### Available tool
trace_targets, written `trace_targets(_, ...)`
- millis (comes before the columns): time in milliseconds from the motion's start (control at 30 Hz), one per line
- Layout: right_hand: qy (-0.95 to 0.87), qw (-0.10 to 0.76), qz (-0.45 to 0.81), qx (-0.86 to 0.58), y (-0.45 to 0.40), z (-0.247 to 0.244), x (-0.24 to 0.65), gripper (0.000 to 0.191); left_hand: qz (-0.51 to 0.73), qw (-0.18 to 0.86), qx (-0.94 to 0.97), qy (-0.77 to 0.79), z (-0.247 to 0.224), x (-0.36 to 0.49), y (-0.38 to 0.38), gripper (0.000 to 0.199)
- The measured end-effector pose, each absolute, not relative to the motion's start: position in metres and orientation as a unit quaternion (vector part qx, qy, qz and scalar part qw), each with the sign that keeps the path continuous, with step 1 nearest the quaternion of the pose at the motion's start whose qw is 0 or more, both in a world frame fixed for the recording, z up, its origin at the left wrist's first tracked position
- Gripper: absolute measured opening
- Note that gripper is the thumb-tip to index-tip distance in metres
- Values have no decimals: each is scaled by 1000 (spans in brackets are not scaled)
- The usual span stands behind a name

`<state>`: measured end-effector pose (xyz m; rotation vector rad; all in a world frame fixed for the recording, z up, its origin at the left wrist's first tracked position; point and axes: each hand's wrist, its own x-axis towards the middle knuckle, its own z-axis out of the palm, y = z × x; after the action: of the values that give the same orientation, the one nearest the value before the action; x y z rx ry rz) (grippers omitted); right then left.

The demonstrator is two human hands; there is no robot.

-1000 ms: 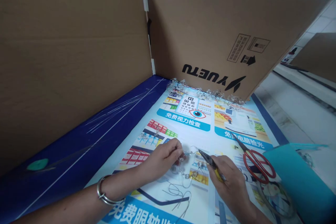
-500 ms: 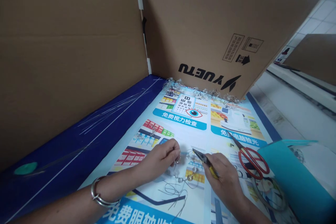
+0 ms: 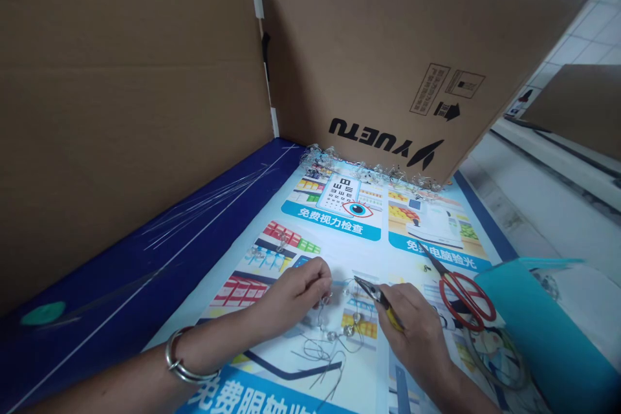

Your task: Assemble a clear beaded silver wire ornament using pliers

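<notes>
My left hand (image 3: 292, 294) pinches the end of a thin wire strung with clear beads (image 3: 339, 326), and a silver bangle (image 3: 179, 359) sits on that wrist. My right hand (image 3: 414, 330) is shut around yellow-handled needle-nose pliers (image 3: 376, 297), their tips close to the beaded wire near my left fingers. Loose wire ends (image 3: 317, 356) trail on the printed poster sheet (image 3: 334, 226) below the beads. Red-handled scissors (image 3: 463, 297) lie to the right of my right hand.
Tall cardboard panels (image 3: 130, 110) stand at the left and back, and a strip of beaded wire pieces (image 3: 369, 171) lies along the back one's foot. A dark blue board (image 3: 145, 259) lies at the left, a teal folder (image 3: 538, 330) at the right, and a tiled floor beyond.
The view has drifted slightly, and the hands have shifted a little. My left hand still pinches the wire, and the pliers stay in my right hand near the beads.
</notes>
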<state>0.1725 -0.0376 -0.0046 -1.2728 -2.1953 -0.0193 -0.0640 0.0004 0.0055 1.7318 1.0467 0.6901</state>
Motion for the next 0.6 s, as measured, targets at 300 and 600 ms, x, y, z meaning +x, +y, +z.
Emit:
trace_targets(300,-839,263,-54,-474,-39,-2,173,25,294,478,701,440,4,-66,1,17)
trace_targets(600,-833,285,-2,-474,-39,-3,173,23,290,486,698,438,4,-66,2,16)
